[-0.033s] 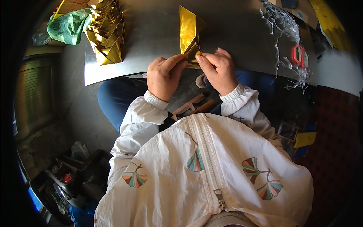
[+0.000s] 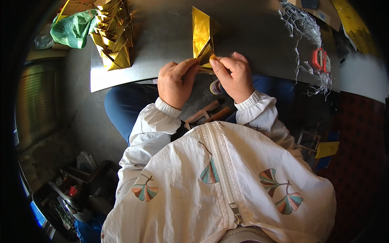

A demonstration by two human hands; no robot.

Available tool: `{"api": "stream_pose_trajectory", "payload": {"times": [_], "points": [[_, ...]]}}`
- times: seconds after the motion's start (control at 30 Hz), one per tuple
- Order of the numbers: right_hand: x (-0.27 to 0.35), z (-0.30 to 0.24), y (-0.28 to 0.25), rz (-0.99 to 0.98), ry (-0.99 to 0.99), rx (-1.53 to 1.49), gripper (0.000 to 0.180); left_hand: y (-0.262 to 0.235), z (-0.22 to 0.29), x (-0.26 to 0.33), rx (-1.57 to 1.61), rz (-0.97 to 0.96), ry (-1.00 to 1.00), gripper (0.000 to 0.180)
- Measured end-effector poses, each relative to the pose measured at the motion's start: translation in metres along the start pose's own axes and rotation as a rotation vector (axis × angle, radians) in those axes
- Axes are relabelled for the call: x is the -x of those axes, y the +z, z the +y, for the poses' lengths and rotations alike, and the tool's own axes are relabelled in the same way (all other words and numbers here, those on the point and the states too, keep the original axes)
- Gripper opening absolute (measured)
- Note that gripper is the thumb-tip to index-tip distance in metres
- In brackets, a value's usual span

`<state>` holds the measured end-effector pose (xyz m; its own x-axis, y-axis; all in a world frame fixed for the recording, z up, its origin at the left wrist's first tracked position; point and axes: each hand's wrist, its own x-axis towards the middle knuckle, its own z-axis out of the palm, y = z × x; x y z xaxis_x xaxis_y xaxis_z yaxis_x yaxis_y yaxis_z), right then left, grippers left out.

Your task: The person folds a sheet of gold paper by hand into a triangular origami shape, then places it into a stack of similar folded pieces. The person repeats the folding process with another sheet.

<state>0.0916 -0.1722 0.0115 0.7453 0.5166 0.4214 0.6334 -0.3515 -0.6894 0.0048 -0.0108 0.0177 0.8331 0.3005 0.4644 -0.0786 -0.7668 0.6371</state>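
A sheet of shiny gold foil paper (image 2: pixel 201 32), partly folded, lies at the near edge of the dark table. Its long upper part points away from me, and folded flaps meet at its lower end. My left hand (image 2: pixel 177 80) pinches the left side of that lower end between thumb and fingers. On the other side, my right hand (image 2: pixel 234 75) grips the lower right flap with thumb and forefinger, its other fingers loosely curled. Both fingertips partly cover the folds. At the left of the table stands a nested row of folded gold paper pieces (image 2: pixel 114 44).
A green plastic bag (image 2: pixel 73 30) sits beyond the table's left corner. White stringy strands (image 2: pixel 302 24) hang over the right side of the table (image 2: pixel 162 36), with red-handled scissors (image 2: pixel 319 58) among them. Below the table are my knees and a wooden stool (image 2: pixel 202 112).
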Motion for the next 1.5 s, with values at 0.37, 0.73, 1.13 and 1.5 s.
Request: {"api": "stream_pose_trajectory", "payload": {"times": [0.37,0.73,1.13,1.5], "points": [[-0.006,-0.009,0.014,0.177,0.185,-0.15,0.016,0.008,0.005,-0.002,-0.093,0.084,-0.013,0.012],[-0.001,-0.01,0.015,0.251,0.037,-0.02,0.022,0.006,-0.004,-0.003,-0.07,0.003,0.13,0.018],[-0.015,-0.006,0.016,0.132,0.085,0.014,0.012,0.0,-0.001,0.006,-0.076,0.05,0.077,0.02],[-0.017,-0.006,0.018,0.112,-0.01,0.097,0.014,-0.005,0.002,0.024,-0.23,-0.068,0.27,0.039]]}}
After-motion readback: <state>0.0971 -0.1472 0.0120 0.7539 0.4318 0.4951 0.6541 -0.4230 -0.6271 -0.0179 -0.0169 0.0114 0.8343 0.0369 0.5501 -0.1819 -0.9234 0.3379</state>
